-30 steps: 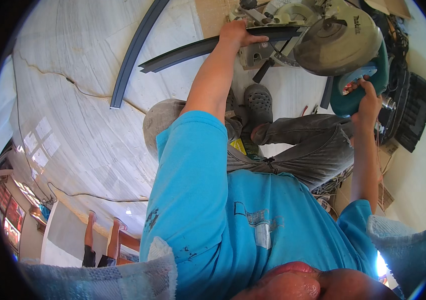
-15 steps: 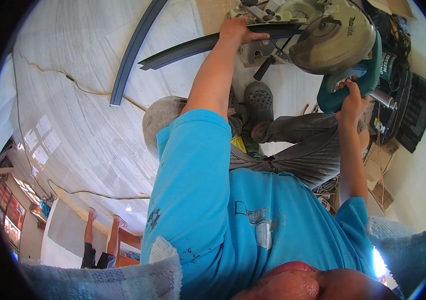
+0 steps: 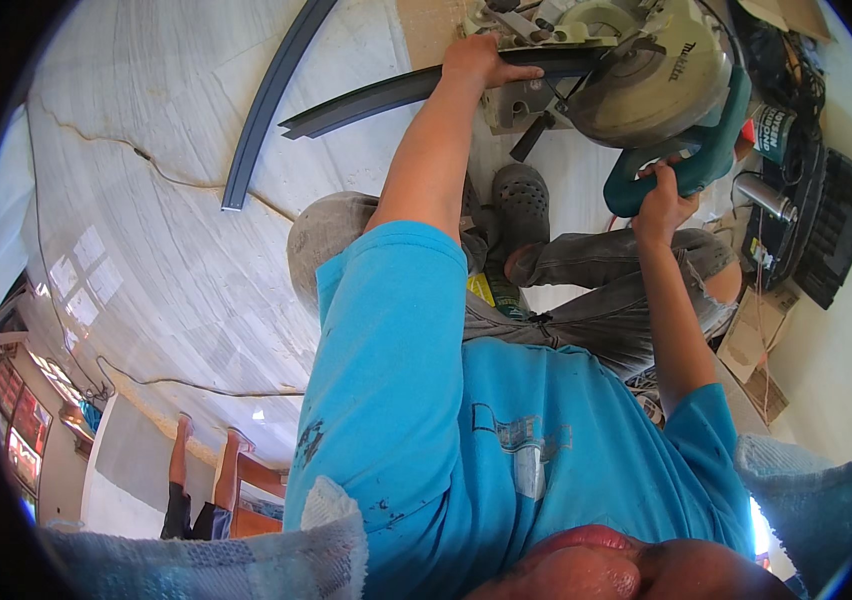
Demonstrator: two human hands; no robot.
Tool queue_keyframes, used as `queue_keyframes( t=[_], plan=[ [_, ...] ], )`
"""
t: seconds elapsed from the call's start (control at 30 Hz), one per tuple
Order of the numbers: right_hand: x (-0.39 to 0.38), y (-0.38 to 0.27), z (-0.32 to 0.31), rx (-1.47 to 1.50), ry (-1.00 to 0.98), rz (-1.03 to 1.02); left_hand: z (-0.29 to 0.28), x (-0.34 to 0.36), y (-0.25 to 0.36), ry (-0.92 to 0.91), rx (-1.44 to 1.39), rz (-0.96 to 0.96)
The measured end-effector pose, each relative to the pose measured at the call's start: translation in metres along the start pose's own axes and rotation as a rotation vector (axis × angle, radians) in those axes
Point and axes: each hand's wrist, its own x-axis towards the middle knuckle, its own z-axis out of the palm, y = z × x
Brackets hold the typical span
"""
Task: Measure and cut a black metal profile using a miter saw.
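Note:
My left hand (image 3: 476, 65) presses a dark grey metal profile (image 3: 376, 105) against the fence of a miter saw (image 3: 656, 85). Its thumb stretches along the profile, and the fingers wrap over the far side. The profile's free end sticks out to the left, while its other end runs in under the saw's round guard. On the right, my right hand (image 3: 664, 208) is closed around the saw's green loop handle (image 3: 691, 172). Where the blade meets the profile is hidden by the guard. A second dark profile (image 3: 264, 110) lies on the floor further left.
A thin cable (image 3: 191, 183) crosses the pale floor on the left. Along the right wall are a black plastic case (image 3: 831, 225), a silver cylinder (image 3: 766, 195), a can (image 3: 772, 132) and cardboard (image 3: 751, 345). Another person's legs (image 3: 178, 465) and a wooden chair (image 3: 246, 485) show at lower left.
My right hand and the saw handle have shifted left, and the saw head has tilted with them. My left hand and the profile have stayed nearly in place.

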Motion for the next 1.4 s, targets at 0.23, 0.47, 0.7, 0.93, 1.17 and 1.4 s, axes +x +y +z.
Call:
queue_keyframes(
  t=[0.23,0.47,0.7,0.93,1.17,1.4],
  plan=[
    [-0.005,0.02,0.002,-0.014,0.038,-0.015,0.003,-0.004,-0.001,0.004,-0.015,-0.004],
    [-0.001,0.054,0.002,-0.093,0.065,-0.073,-0.005,0.003,0.006,-0.007,0.003,0.0],
    [0.035,-0.07,-0.015,-0.062,-0.055,0.195,0.004,-0.001,-0.003,0.042,0.0,0.03],
    [0.045,-0.107,-0.013,-0.061,-0.103,0.237,0.004,0.001,-0.003,-0.013,-0.047,0.028],
    [0.03,-0.075,-0.006,-0.049,-0.064,0.171,-0.001,0.001,0.0,-0.009,0.0,-0.002],
    [0.019,-0.054,-0.003,-0.054,-0.054,0.105,-0.006,-0.002,0.001,-0.033,-0.016,0.004]
  ],
)
